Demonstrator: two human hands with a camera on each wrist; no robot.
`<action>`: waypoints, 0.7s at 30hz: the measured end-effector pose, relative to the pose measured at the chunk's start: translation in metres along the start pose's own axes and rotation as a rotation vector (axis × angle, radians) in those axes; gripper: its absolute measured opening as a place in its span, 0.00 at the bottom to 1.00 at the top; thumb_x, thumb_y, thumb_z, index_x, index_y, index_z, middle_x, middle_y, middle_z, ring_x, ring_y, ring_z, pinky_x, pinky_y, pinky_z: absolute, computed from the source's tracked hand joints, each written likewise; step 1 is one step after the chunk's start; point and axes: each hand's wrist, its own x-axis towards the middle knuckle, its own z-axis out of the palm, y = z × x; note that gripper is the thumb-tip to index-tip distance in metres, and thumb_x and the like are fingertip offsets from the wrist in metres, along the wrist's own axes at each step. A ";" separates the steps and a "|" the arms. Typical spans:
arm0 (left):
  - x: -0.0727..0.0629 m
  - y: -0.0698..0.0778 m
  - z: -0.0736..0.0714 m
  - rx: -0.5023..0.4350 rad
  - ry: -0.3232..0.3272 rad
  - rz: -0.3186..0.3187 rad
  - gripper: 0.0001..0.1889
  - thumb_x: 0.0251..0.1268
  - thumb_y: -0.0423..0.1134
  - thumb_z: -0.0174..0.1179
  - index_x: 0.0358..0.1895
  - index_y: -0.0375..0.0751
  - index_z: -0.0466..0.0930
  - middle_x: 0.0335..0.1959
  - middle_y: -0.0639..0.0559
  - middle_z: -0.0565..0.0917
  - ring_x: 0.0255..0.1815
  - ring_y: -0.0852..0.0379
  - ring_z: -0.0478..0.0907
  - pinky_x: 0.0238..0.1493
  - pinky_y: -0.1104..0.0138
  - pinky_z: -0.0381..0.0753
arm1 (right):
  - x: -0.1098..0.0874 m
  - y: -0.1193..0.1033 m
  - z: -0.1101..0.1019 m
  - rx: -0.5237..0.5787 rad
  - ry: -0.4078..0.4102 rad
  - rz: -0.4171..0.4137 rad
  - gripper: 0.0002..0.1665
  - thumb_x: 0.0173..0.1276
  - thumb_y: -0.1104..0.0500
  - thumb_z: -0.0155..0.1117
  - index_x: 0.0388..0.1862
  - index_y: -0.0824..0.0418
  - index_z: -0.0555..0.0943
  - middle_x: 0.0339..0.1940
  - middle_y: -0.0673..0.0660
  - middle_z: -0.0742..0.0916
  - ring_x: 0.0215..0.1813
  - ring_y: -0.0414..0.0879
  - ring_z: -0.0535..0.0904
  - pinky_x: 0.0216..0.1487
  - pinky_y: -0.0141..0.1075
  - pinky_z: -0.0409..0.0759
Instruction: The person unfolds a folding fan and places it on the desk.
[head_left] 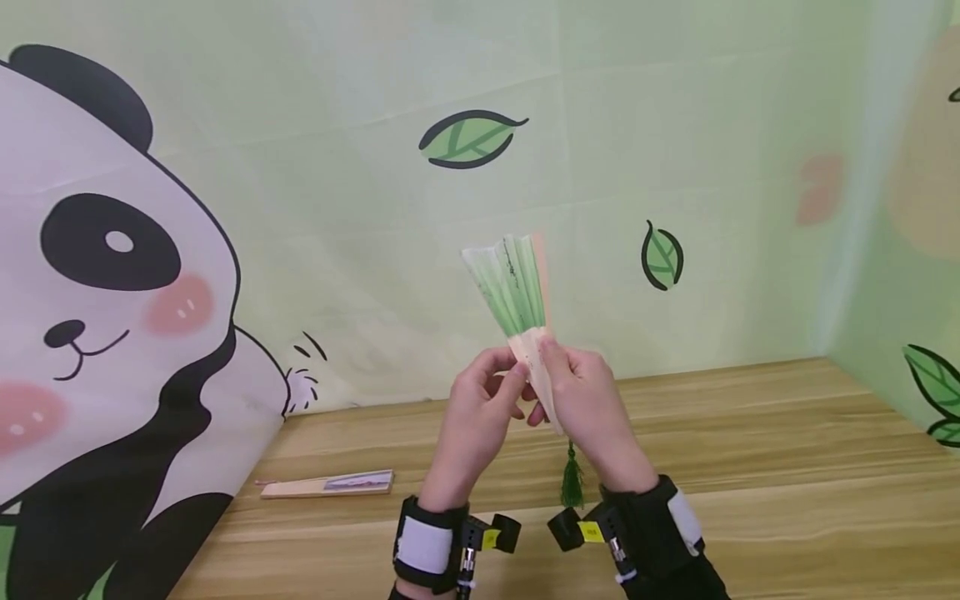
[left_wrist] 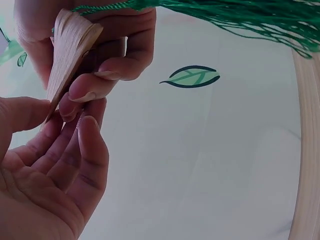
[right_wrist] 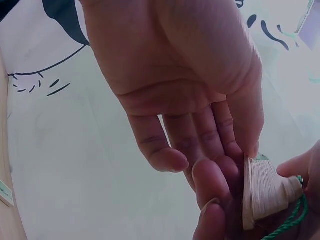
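A left hand (head_left: 480, 408) is pinching the left side of a partly opened green and cream folding fan (head_left: 510, 287) between thumb and fingers, while the right hand (head_left: 596, 400) is gripping its right side. The fan is pointing upward above a wooden desk (head_left: 750, 467), a green tassel (head_left: 572, 482) dangling beneath it. Farther left, a closed fan (head_left: 330, 485) is lying on the desk. Behind, a green backdrop (head_left: 360, 208) is showing a panda (head_left: 97, 154) and leaves (head_left: 471, 140).

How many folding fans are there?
2. One partly spread green-and-white paper folding fan is held by the left hand and right hand; one closed, pale wooden folding fan lies on the wood-grain table, toward the left.
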 end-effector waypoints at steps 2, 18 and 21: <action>0.000 0.001 0.000 -0.010 -0.003 -0.004 0.12 0.81 0.36 0.56 0.57 0.33 0.80 0.41 0.42 0.82 0.36 0.50 0.80 0.36 0.65 0.83 | 0.000 -0.001 0.000 -0.005 0.005 -0.007 0.28 0.87 0.50 0.46 0.43 0.70 0.85 0.27 0.62 0.85 0.22 0.51 0.82 0.26 0.37 0.81; -0.001 0.000 -0.001 -0.026 0.002 -0.018 0.11 0.81 0.36 0.55 0.56 0.33 0.79 0.43 0.42 0.82 0.36 0.52 0.80 0.37 0.65 0.83 | -0.001 0.001 0.004 -0.098 0.051 -0.048 0.27 0.87 0.52 0.47 0.40 0.68 0.86 0.26 0.61 0.86 0.20 0.51 0.82 0.22 0.35 0.76; -0.001 0.000 -0.001 -0.024 0.001 -0.018 0.11 0.81 0.36 0.55 0.56 0.33 0.79 0.43 0.42 0.81 0.36 0.51 0.80 0.37 0.65 0.83 | -0.001 0.001 0.004 -0.096 0.055 -0.047 0.27 0.87 0.52 0.47 0.40 0.68 0.86 0.25 0.61 0.86 0.20 0.51 0.82 0.24 0.36 0.78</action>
